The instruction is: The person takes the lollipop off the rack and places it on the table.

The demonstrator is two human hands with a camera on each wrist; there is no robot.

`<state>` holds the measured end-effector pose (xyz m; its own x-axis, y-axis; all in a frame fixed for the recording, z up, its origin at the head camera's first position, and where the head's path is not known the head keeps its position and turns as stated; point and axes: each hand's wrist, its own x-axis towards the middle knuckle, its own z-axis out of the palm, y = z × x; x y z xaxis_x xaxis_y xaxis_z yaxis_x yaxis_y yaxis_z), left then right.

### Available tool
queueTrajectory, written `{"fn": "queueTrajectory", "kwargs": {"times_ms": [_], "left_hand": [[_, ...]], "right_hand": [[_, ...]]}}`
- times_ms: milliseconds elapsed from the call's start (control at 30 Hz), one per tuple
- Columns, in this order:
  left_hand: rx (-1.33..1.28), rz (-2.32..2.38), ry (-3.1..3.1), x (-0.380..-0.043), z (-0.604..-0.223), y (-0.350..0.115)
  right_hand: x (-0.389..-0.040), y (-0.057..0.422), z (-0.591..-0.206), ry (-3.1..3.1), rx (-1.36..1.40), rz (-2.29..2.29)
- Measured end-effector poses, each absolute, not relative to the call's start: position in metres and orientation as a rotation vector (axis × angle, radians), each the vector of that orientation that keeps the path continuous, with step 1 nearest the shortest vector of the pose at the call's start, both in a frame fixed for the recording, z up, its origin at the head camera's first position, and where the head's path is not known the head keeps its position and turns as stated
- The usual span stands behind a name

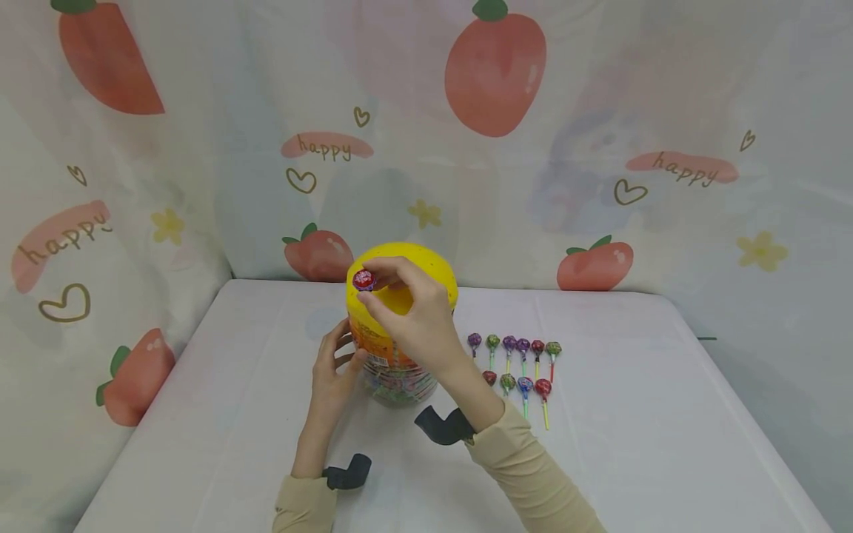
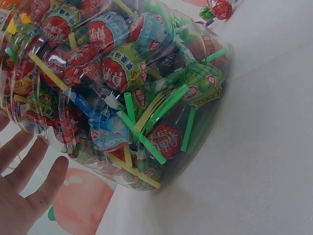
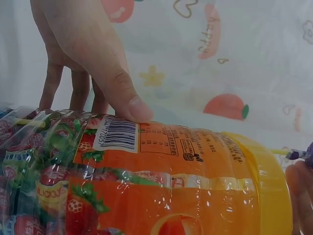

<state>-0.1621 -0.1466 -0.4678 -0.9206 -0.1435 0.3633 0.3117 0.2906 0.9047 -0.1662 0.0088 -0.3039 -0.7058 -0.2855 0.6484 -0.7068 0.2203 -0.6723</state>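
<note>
A clear plastic jar (image 1: 400,385) with a yellow lid (image 1: 433,263) and an orange label (image 3: 205,181) stands on the table. Wrapped lollipops with green and yellow sticks fill its lower part. My left hand (image 1: 336,374) holds the jar by its left side, the thumb (image 3: 134,105) against the label near the barcode. Above the lid, my right hand (image 1: 420,314) pinches a lollipop (image 1: 363,280) in a red and purple wrapper between thumb and fingers. Its yellow stick (image 3: 280,152) points toward the lid in the right wrist view; where the stick ends is hidden.
To the right of the jar, several wrapped lollipops (image 1: 523,346) lie in two rows, heads pointing away from me. My right forearm partly covers the near row. A white cloth covers the table (image 1: 640,414), and a printed curtain (image 1: 400,74) hangs behind it.
</note>
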Motion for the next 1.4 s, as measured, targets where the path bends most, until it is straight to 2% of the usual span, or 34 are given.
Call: {"fn": "queueTrajectory", "kwargs": {"times_ms": [400,767,1400], "left_hand": [[-0.132,-1.64,-2.21,-0.163,-0.469,-0.146],[-0.154,-1.628,-2.205,-0.161,-0.466,-0.144],[-0.171,-1.63,-2.189,-0.16,-0.465,-0.144]], "right_hand": [[-0.162,0.01,-0.299,-2.035,0.878,1.528],[-0.15,0.034,-0.298,-1.922,0.837,1.502],[-0.137,0.1,-0.339,-1.909,0.579,1.565]]}}
